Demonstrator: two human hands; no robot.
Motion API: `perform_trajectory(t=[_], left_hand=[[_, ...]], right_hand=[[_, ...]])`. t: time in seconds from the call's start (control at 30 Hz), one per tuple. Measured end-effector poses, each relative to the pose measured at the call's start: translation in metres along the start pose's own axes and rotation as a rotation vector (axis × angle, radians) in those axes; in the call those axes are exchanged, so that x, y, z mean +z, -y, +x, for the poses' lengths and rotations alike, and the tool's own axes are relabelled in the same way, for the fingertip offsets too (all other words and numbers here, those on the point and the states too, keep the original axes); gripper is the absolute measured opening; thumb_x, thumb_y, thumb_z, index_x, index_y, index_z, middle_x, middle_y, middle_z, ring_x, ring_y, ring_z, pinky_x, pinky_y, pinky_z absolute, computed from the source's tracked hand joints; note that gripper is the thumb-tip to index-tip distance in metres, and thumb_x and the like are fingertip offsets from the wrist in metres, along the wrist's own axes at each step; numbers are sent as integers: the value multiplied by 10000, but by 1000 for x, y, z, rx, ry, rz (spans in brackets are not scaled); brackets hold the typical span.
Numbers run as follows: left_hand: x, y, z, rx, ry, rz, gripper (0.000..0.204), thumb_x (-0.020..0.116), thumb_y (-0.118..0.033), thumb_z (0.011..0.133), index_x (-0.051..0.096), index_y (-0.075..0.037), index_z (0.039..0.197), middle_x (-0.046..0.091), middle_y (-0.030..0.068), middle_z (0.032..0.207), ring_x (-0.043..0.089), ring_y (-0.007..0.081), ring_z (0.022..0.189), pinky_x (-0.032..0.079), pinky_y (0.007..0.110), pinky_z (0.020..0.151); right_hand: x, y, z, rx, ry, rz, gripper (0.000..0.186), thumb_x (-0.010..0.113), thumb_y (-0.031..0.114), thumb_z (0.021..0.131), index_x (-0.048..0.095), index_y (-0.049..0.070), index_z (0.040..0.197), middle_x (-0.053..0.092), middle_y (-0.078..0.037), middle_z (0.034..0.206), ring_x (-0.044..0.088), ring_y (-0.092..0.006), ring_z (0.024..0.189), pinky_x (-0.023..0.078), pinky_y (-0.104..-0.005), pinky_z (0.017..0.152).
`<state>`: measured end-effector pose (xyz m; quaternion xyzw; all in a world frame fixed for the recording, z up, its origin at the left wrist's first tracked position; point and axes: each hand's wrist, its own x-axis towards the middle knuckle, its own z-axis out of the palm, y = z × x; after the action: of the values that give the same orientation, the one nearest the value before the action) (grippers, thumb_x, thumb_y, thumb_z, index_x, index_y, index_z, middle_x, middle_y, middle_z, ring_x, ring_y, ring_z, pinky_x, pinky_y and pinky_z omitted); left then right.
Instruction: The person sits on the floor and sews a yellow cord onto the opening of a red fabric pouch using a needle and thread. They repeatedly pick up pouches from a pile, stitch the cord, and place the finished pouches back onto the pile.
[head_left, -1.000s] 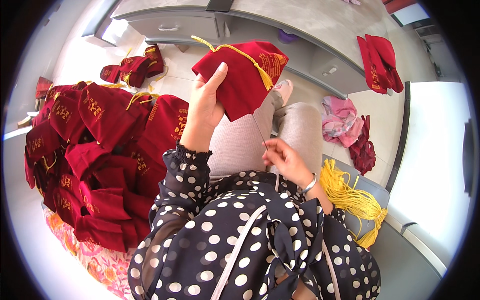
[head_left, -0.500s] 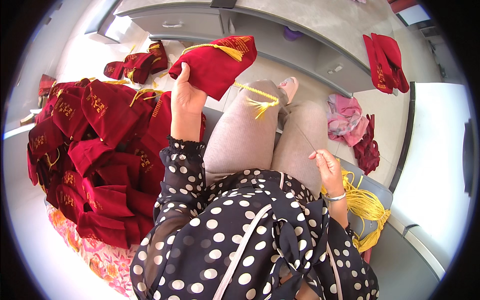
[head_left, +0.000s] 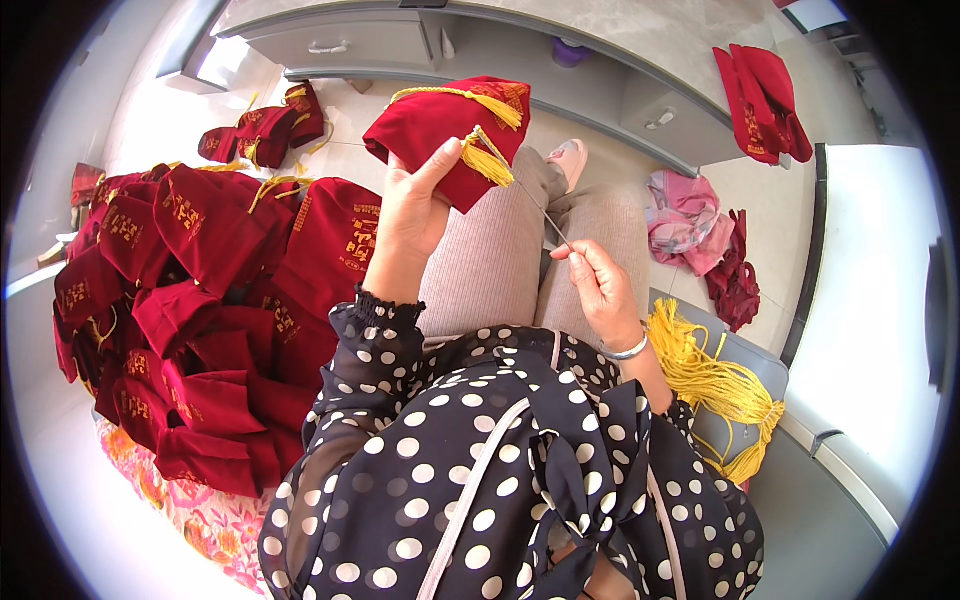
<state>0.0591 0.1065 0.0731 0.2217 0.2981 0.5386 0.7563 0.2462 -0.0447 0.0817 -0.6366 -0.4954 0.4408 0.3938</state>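
Note:
My left hand point(head_left: 420, 200) grips a dark red velvet pouch point(head_left: 400, 128) printed in gold, holding it up over my lap. Along its upper edge runs a yellow cord ending in a tassel point(head_left: 500, 110); a second tassel point(head_left: 485, 162) hangs over its front. My right hand point(head_left: 595, 280), a silver bangle on the wrist, is lower and to the right, fingers pinched on a thin metal rod point(head_left: 540, 210) that reaches up to the second tassel. Whether the rod's far end is hooked in the cord is too small to tell.
A pile of red pouches point(head_left: 200, 350) fills my left side on floral cloth point(head_left: 230, 545). Yellow tasselled cords point(head_left: 705, 380) lie at my right. Ahead are a grey drawer cabinet point(head_left: 340, 50), more pouches on the floor point(head_left: 262, 135), red cloth point(head_left: 755, 100) on the counter edge and pink fabric point(head_left: 685, 220).
The pouch went left, then came slightly back. The right hand moved out rightward, then back up toward the pouch. The second tassel, absent at first, trailed right and now lies against the pouch.

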Motion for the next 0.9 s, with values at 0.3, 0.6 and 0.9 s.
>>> perform_trajectory(t=[0.3,0.6,0.9], left_hand=[[0,16,-6,17,1,200,319,653,10,825,536,-29,1119,629,58,1037,621,160,936,515,299,813],[10,11,-43,-277,108,-164,326,488,-191,966,469,-41,1255,547,66,1254,538,200,1140,437,381,967],[-74,22,-52,-396,-165,-199,409,403,-228,993,351,-59,1361,446,101,1376,457,259,1250,360,464,1058]], right_hand=[[1,0,-2,68,14,-59,180,472,166,965,584,25,961,541,-57,703,502,-110,624,419,-258,594],[0,4,13,-3,-181,378,230,399,191,1005,566,35,984,344,69,631,304,-17,565,274,-182,514],[15,-22,27,-69,-163,68,224,425,206,994,578,43,992,447,28,640,410,-50,576,361,-210,537]])
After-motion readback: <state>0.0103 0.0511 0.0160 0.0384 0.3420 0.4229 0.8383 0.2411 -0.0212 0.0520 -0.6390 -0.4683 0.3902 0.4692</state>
